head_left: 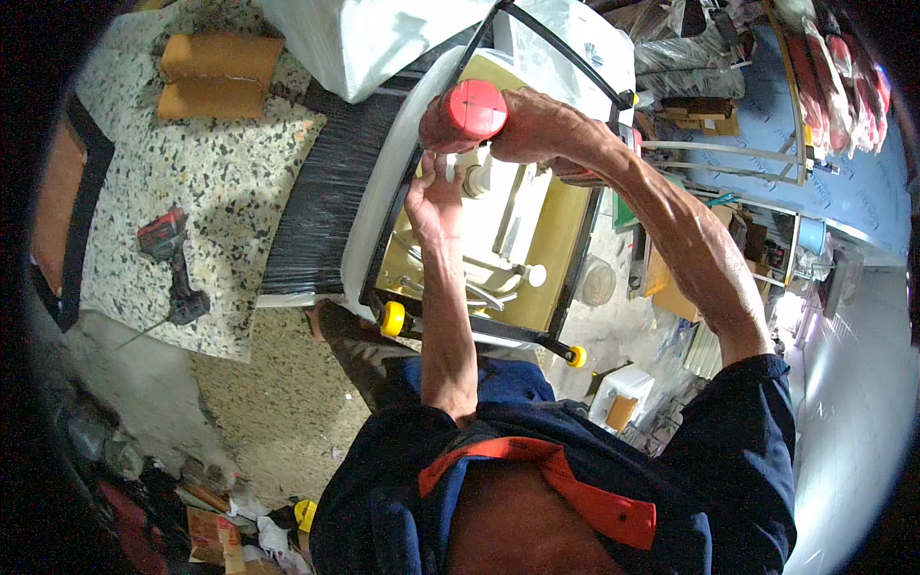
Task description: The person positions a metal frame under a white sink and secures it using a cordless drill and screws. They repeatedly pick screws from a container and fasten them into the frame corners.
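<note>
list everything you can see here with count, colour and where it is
red-capped tool: one, red and brown, top centre, in the right hand
white fitting: one, white, under the tool, by the left hand's fingers
framed unit: one, yellow-beige inside a black frame, centre, in front of the person
yellow end caps: two, yellow, on the frame's lower corners
cordless drill: one, red and black, lying on the speckled slab at left
speckled slab: one, grey-white with black flecks, left
orange blocks: two, orange-brown, stacked at top left on the slab
blue board: one, blue, upper right
left hand: one, reaching up at the white fitting
right hand: one, grip closed round the red-capped tool
</note>
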The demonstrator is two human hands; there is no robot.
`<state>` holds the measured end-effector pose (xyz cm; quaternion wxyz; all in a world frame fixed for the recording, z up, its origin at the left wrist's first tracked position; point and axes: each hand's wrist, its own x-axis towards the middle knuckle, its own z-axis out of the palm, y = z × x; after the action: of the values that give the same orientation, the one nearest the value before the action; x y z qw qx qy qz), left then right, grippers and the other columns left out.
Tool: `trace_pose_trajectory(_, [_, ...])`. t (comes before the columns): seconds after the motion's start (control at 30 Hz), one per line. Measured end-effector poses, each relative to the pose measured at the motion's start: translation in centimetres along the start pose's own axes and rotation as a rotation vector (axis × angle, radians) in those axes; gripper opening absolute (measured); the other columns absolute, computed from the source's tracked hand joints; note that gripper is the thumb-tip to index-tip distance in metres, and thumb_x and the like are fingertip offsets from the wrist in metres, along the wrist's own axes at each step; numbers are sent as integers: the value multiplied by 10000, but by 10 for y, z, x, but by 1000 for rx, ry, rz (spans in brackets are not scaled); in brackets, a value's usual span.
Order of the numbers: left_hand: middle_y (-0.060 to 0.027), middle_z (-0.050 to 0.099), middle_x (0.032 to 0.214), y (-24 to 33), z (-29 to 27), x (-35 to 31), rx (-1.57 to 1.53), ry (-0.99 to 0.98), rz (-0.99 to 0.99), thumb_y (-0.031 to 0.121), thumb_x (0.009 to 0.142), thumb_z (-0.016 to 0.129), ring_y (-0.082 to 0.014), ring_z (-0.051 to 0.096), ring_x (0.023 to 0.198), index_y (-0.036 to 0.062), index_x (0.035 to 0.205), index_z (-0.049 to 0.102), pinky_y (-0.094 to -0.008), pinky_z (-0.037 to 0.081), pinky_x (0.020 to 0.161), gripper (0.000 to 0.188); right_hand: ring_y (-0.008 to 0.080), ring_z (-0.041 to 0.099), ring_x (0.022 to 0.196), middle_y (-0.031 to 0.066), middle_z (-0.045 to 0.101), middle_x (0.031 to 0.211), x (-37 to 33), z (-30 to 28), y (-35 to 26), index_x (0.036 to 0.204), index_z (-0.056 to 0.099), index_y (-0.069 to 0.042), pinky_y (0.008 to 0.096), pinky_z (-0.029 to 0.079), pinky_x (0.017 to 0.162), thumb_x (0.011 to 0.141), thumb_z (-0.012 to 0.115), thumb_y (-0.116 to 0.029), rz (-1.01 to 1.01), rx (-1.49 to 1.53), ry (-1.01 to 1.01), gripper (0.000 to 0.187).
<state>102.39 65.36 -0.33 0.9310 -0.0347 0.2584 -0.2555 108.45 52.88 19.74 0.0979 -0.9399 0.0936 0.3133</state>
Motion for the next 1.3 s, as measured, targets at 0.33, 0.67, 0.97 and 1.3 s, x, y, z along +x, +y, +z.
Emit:
trace_pose_trajectory(0.33, [-123, 631, 1218, 12, 59, -99, 1159, 102, 60, 134, 915, 577, -184, 650, 968, 16, 1339, 498, -317, 521, 762, 447, 130, 519, 476, 28, 560, 579, 17, -20, 9, 837, 655, -29, 308, 400, 408, 715, 709, -125, 63, 75, -216, 164])
trace_pose_trajectory(0.67, [-170, 607, 1232, -21, 112, -148, 1440, -304, 254, -71, 864, 494, -223, 621, 1050, -15, 1380, 435, -322, 515, 894, 522, 84, 508, 518, -40, 562, 593, -175, 36, 109, 783, 668, -122, 286, 414, 481, 740, 760, -234, 27, 820, 136, 151])
trace_pose_trajectory(0.97, [-169, 701, 1054, -145, 100, -202, 1975, -1087, -235, 53, 844, 567, -195, 682, 936, 27, 1185, 645, -329, 552, 802, 351, 75, 403, 605, -48, 464, 733, -475, 289, 117, 897, 582, -69, 260, 308, 535, 775, 630, -218, 531, 1561, 951, 198])
trace_pose_trajectory(1.3, [-268, 683, 1076, -339, -104, -255, 2769, -1231, -952, 148, 733, 675, -363, 656, 1076, -77, 1001, 700, -475, 512, 940, 351, 98, 457, 611, -24, 516, 718, -522, 488, -31, 1144, 577, -54, 256, 379, 596, 924, 638, -135, 848, 2254, 1448, 243])
